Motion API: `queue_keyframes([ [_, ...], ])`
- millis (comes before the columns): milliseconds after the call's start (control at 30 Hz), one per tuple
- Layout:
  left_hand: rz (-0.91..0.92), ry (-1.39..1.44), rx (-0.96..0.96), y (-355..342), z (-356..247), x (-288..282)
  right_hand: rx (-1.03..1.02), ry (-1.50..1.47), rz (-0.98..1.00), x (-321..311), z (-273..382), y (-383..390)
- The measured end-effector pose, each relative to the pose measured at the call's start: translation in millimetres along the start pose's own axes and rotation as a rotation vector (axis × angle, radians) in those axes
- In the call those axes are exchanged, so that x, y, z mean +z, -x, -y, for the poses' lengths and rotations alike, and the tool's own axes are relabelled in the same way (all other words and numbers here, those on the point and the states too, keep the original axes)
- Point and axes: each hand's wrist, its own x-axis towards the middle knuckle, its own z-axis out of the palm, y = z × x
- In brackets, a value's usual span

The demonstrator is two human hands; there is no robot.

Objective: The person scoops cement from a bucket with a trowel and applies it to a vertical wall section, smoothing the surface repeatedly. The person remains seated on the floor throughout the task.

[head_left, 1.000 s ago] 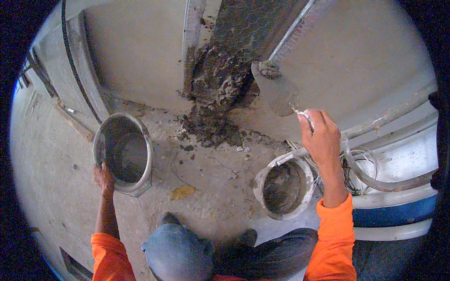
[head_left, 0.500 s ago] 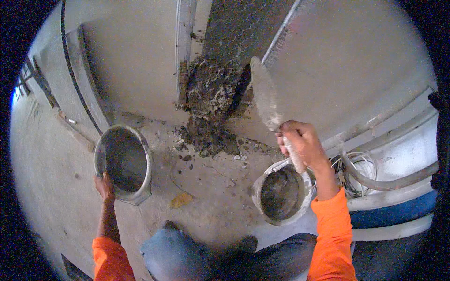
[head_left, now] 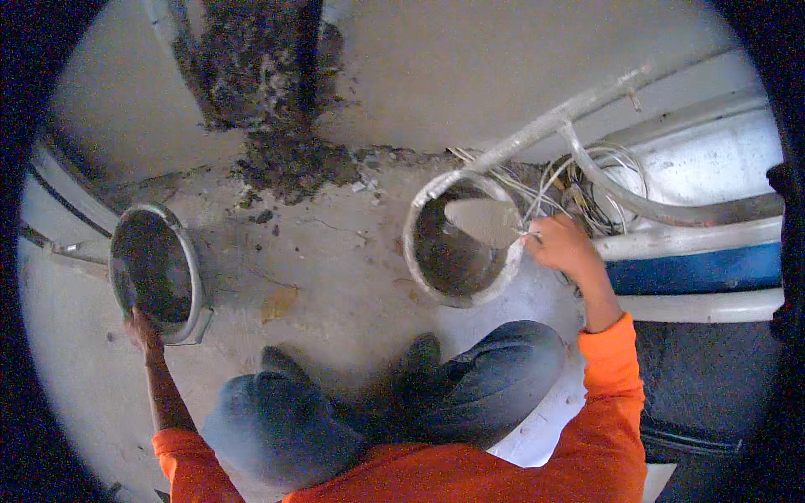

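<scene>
In my right hand (head_left: 560,245) is a trowel (head_left: 480,220), its handle closed in my fingers. The pale, pointed blade reaches over the mouth of a round bucket (head_left: 410,243) with a mortar-crusted rim; dark grey mortar (head_left: 444,260) lies inside. Far to the left, my left hand (head_left: 142,329) grips the near rim of a second bucket (head_left: 196,272), which looks tilted and has a dark interior. At the wall's base, rough wet mortar (head_left: 260,71) fills a vertical strip, with a heap of it (head_left: 293,166) spilled on the floor below.
Grey pipes (head_left: 537,126) run along the wall at right, beside coiled pale cables (head_left: 625,163) and a blue band (head_left: 696,272) between white tubes. A dry yellow leaf (head_left: 279,303) and small crumbs lie on the floor (head_left: 335,277). My bent knees (head_left: 285,419) are close below.
My right hand has brought the trowel down from in front of the wall to the right bucket, turning the blade leftward. The view has shifted; my left hand remains on its bucket.
</scene>
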Motion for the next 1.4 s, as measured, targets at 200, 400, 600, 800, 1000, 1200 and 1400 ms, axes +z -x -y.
queue_keyframes([
  [200, 0.04, -0.003, 0.085, -12, 2, -7, -0.001, 0.298, 0.031, 51, 34, -9],
  [400, -0.152, -0.452, 0.473, -34, 27, -1, -0.239, 0.287, 0.048, 69, 56, 6],
  [600, -0.005, 0.047, 0.083, -8, -5, -6, -0.068, -0.011, 0.278, 72, 31, 3],
  [800, 0.008, 0.022, 0.1, 31, -32, -25, 0.008, 0.158, -0.042, 61, 34, -1],
  [1000, -0.066, -0.049, 0.111, 10, -23, -12, -0.366, 0.144, 0.128, 77, 55, -3],
  [1200, -0.063, -0.28, 0.42, -6, 5, -10, -0.274, 0.005, 0.037, 89, 30, 12],
  [1400, 0.014, -0.017, 0.048, -10, -9, -10, -0.205, -0.498, 0.096, 103, -8, 23],
])
